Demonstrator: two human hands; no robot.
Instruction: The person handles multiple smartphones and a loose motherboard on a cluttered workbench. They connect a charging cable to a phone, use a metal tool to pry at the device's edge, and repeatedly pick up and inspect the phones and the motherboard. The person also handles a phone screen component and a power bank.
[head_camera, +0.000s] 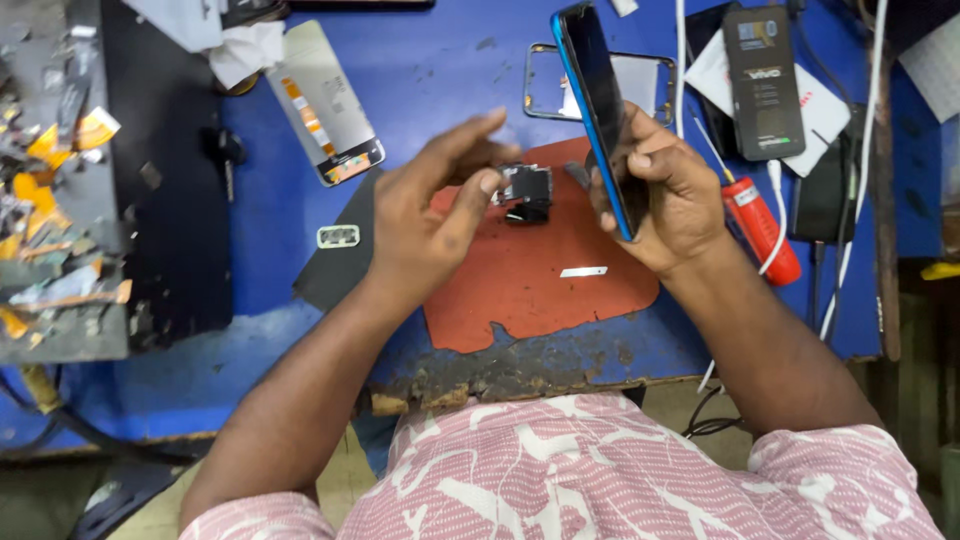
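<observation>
Holding a slim blue-edged smartphone with a dark glass face tilted up on its edge, the right hand has its grip clamped round the phone's lower end, thumb pressed on the near side. So the phone is off the worktop, up over the far right corner of the mat. The left hand is pinching a small black boxy plastic part between thumb and fingertips, just left of the phone and right over the rust-red rubber mat that covers the middle of the scuffed blue worktop.

A thin white metal strip lies loose on the mat near the right wrist. Behind the hands, on the far side, there's a bare silvery phone frame. Off to the far left lies a detached pale screen panel with an orange ribbon cable, and nearer, a small silver camera-ring bezel sits on a dark grey sheet. On the right, a red-handled screwdriver lies just beside the right hand, with a black rectangular phone box further back.
</observation>
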